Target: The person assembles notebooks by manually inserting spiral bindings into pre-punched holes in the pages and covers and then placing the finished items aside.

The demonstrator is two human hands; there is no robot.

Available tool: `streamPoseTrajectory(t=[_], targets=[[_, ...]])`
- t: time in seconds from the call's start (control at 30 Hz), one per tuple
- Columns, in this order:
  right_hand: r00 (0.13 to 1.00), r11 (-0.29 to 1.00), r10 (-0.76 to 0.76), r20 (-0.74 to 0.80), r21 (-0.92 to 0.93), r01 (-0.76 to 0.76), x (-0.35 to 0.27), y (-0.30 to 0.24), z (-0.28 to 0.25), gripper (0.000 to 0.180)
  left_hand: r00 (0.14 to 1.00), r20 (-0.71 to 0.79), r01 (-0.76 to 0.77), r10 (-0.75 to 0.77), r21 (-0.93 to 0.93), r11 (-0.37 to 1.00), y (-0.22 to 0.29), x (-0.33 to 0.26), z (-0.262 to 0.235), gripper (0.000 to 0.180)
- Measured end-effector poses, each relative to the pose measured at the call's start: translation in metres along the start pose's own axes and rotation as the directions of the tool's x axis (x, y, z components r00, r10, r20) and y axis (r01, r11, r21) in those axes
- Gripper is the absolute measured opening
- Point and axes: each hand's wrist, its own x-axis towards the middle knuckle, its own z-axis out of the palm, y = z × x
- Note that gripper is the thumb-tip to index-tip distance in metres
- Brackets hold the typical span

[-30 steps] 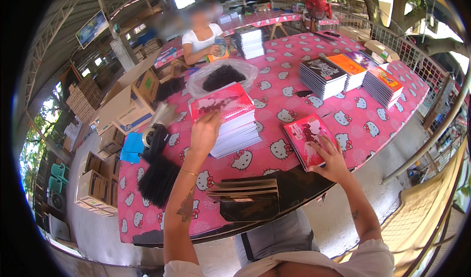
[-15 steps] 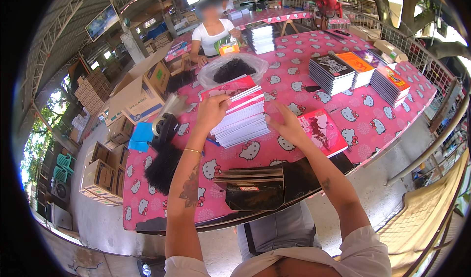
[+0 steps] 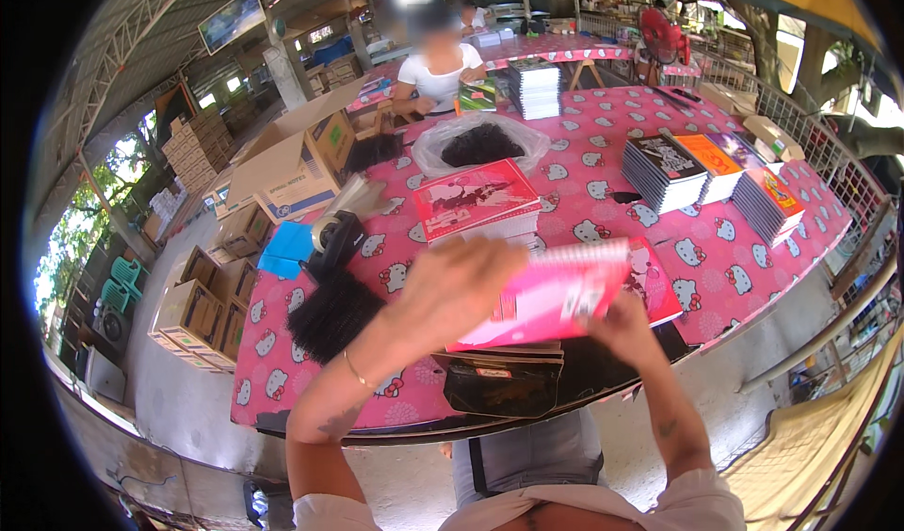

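My left hand (image 3: 461, 281) and my right hand (image 3: 621, 331) hold a pink spiral notebook (image 3: 565, 291) tilted up in front of me. The left grips its left end, fingers over the top. The right fingers close round its lower right corner. Whether it is a single notebook or several, I cannot tell. Just beyond it stands a stack of red-pink notebooks (image 3: 482, 198), partly hidden by my left hand and the held notebook. Another pink notebook pile (image 3: 657, 284) lies behind my right hand, mostly covered.
A black pouch (image 3: 501, 380) lies at the near edge. To the left are black bristle-like strands (image 3: 331, 319), a tape dispenser (image 3: 336, 245) and a cardboard box (image 3: 306, 171). A plastic bag (image 3: 428, 152) of black pieces sits beyond. Notebook stacks (image 3: 665, 169) stand right; a co-worker (image 3: 441, 74) sits opposite.
Both hands have come from the stack toward me, bringing a pink notebook off it. The view has shifted slightly. The co-worker now holds up a green item.
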Motion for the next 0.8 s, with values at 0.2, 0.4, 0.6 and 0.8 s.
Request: streamPoseTrajectory(t=[0.2,0.4,0.6,0.8], targets=[[0.976,0.978,0.152,-0.157,0.165,-0.126,-0.066,0.039,0.047,0.014,0.981,0.183,-0.043,0.055,-0.067,0.997,0.023,-0.019,0.005,0.028],[0.99,0.994,-0.022,-0.138,-0.113,0.006,-0.055,0.029,0.071,0.03,0.96,0.278,-0.027,-0.012,0.138,0.99,0.03,-0.066,0.02,0.038],[0.956,0.954,0.18,-0.233,0.279,-0.111,-0.062,0.034,0.096,0.063,0.528,-0.281,0.657,-0.801,-0.463,0.595,0.069,-0.16,0.077,0.057],[0.969,0.978,0.17,-0.177,0.151,-0.144,-0.056,0.064,0.068,0.055,0.415,0.148,0.765,-0.897,-0.59,0.257,0.052,-0.235,0.111,0.052]])
